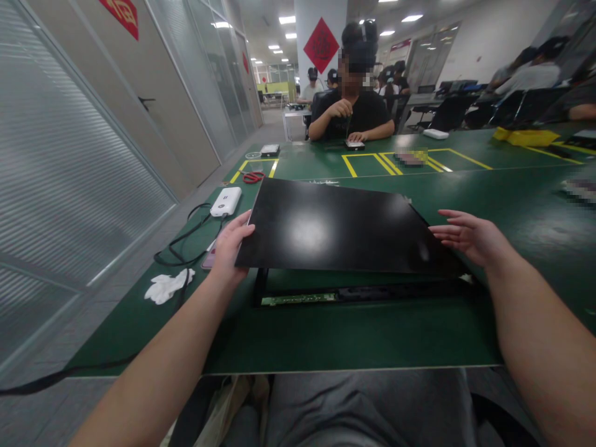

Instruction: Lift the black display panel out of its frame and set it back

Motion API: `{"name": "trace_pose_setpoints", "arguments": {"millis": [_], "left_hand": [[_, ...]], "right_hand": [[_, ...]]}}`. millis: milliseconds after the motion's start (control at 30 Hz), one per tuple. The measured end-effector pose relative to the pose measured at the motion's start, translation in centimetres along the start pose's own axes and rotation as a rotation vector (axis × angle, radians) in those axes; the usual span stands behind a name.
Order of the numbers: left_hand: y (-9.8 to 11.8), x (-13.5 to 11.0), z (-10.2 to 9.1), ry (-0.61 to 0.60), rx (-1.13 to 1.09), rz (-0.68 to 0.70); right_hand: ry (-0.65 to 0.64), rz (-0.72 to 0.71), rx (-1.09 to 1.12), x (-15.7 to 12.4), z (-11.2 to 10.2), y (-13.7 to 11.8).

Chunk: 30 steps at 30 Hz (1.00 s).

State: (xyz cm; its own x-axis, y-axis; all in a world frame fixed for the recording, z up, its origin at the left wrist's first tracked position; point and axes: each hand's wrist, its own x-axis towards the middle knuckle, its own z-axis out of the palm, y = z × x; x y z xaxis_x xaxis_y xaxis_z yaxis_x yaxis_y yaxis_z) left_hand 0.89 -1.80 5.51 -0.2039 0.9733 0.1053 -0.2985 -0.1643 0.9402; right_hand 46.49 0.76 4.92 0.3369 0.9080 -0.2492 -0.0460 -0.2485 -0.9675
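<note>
**Black panel held over its frame, left edge gripped**

Left hand (228,248): clamped on the left edge of the black panel (335,230), thumb on top, fingers tucked beneath, forearm running straight in from the lower left.

Right hand (465,236): open, fingers spread and pointing left, palm turned toward the panel's right edge. I cannot tell whether the fingertips touch it.

Panel: glossy, with a ceiling light reflected near its middle. Its near edge sits above a dark frame (354,295) that lies flat on the green table (349,341), and a thin green circuit strip (298,299) shows along the frame's front.

Writing: the red diamond sign (321,45) on the pillar and another high on the left wall carry characters too small to read.

Edges and room: bare table lies between the frame and the near edge, and more to my right. The left side is crowded, with a phone (209,257) just under my left wrist, a black cable (186,245), a white power bank (226,202), a white glove (167,287) near the table edge, and red scissors (252,177) further back. Beyond the panel, yellow tape boxes (367,162) mark the table. A seated person (351,108) works at the far side, well apart.
</note>
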Motion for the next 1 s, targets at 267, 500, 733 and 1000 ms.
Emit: {"name": "trace_pose_setpoints", "arguments": {"millis": [267,500,733,1000], "left_hand": [[0.2,0.0,0.1,0.083,-0.043,0.059],[-0.2,-0.2,0.2,0.057,-0.035,0.046],[-0.6,-0.2,0.3,0.061,0.032,-0.003],[-1.3,-0.3,0.4,0.046,0.086,-0.045]], "right_hand": [[-0.002,-0.09,-0.044,-0.4,0.2,-0.2],[0.043,-0.114,-0.101,0.2,0.3,0.5],[0.101,-0.092,-0.128,0.7,0.0,0.9],[0.171,-0.072,-0.143,1.0,-0.3,0.9]]}}
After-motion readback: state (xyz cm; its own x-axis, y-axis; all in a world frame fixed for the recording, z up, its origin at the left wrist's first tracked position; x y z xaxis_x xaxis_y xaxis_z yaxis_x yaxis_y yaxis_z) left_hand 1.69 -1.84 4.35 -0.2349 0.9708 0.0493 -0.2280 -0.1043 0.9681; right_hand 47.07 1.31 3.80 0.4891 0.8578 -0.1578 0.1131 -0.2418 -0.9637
